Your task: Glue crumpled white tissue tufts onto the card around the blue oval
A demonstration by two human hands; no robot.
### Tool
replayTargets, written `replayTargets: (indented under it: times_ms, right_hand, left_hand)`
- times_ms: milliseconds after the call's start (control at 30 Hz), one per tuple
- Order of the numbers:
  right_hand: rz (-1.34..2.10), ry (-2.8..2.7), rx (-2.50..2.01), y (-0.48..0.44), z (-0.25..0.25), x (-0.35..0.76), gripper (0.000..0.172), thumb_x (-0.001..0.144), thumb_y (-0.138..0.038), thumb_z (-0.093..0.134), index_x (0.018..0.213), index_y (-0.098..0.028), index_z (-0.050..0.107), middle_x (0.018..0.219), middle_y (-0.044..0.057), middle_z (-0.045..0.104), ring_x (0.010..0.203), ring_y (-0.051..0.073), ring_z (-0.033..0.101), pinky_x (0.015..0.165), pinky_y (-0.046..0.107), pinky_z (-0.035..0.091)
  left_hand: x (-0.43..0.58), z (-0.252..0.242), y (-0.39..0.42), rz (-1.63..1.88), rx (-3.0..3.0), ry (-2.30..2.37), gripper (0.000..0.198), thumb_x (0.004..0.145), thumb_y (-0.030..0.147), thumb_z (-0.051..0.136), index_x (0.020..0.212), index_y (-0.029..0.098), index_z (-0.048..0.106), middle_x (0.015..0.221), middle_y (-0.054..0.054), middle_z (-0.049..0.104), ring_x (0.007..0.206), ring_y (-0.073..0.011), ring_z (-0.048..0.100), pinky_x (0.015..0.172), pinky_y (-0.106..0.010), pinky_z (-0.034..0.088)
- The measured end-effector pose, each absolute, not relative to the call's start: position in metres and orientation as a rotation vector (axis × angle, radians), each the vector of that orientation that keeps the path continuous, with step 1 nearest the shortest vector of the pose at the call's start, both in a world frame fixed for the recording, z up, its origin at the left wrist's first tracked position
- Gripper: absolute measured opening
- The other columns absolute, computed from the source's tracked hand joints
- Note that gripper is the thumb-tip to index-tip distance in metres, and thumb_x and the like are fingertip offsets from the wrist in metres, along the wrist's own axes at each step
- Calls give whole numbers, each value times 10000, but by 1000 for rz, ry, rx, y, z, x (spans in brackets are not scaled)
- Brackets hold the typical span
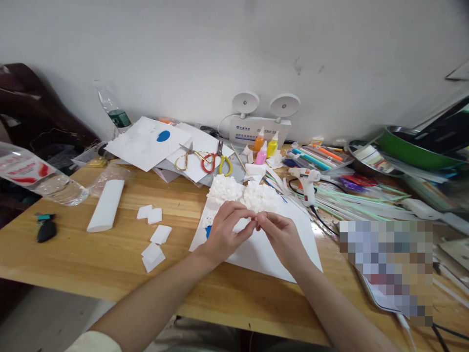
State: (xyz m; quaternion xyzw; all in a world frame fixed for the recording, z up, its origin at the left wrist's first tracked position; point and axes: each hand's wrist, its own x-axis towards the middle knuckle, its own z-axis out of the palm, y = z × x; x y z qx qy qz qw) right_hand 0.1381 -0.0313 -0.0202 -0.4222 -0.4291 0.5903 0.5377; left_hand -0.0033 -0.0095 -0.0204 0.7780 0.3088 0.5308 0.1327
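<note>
My left hand (229, 230) and my right hand (280, 234) meet fingertip to fingertip above a white sheet of paper (252, 256). Both are closed in a pinch; whatever lies between the fingers is too small or hidden to make out. Right behind them, two fluffy white clumps (225, 188) of what looks like crumpled paper sit on the sheet. A patch of blue (208, 231) shows on the sheet beside my left wrist. Off to the left, several small white paper squares (161, 234) lie on the wooden table, some overlapping.
A white oblong block (106, 205) and a water bottle (40, 173) lie at left. Behind the sheet are gold-handled scissors (188, 155), yellow-handled pliers (224, 164) and small paint-like bottles (271, 144). A glue gun (307, 185) with its cord stands at right, near a blurred-out device (381, 298).
</note>
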Motion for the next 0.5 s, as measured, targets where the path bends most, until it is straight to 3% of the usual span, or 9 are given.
replayTargets:
  times_ms: [500]
  right_hand:
    - [1350,-1016,-1056,-31,-19,138,181,712,-343,628,621,-194,678,619,17,594,636,137,489,623,288,402]
  left_hand:
    - [-3,-21,-8,1528,2285,898,114,756,148,577,858,197,576,776,-25,561,765,-139,534,691,-283,465]
